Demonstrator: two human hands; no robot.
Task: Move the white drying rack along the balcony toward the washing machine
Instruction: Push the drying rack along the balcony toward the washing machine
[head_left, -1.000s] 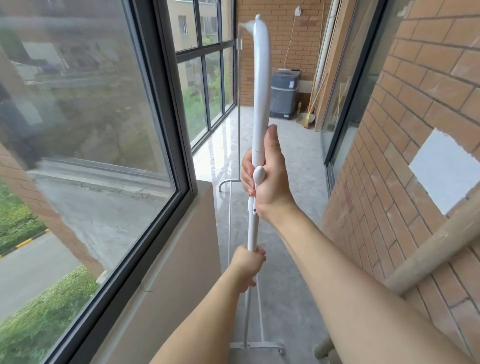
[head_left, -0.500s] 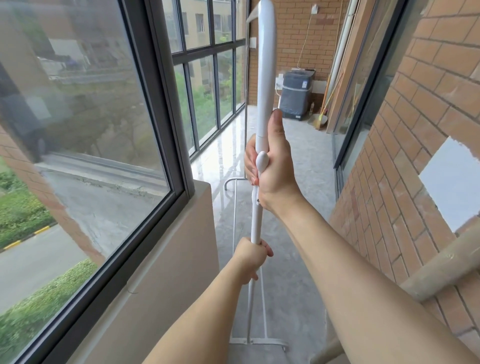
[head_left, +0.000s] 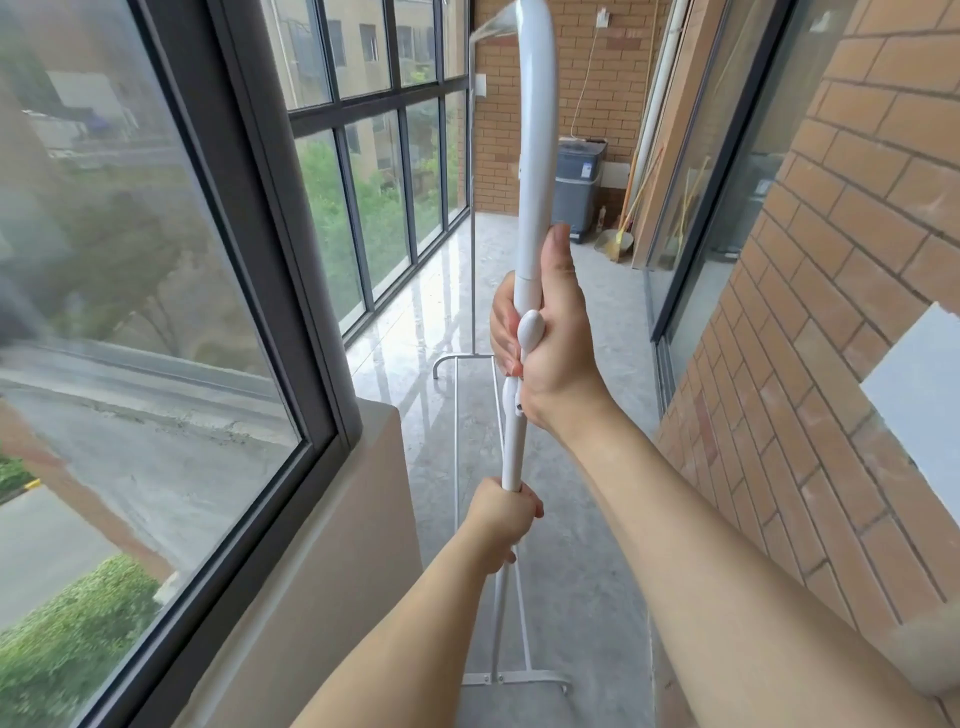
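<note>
Washing machine (head_left: 577, 189) looms larger at upper centre than before: advancing. Both hands, right hand (head_left: 545, 332) and left hand (head_left: 501, 519), grip white drying rack (head_left: 535, 156) upright.

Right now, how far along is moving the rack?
Done: both hands grip the white drying rack's near upright, right hand above left hand. In hand: walking it along the balcony. Left: the washing machine sits at the far end, open floor between.

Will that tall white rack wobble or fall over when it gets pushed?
The white drying rack probably flexes: its tubes look thin. It seems light. Narrow feet suggest it may tip, though the right hand and left hand steady it.
</note>
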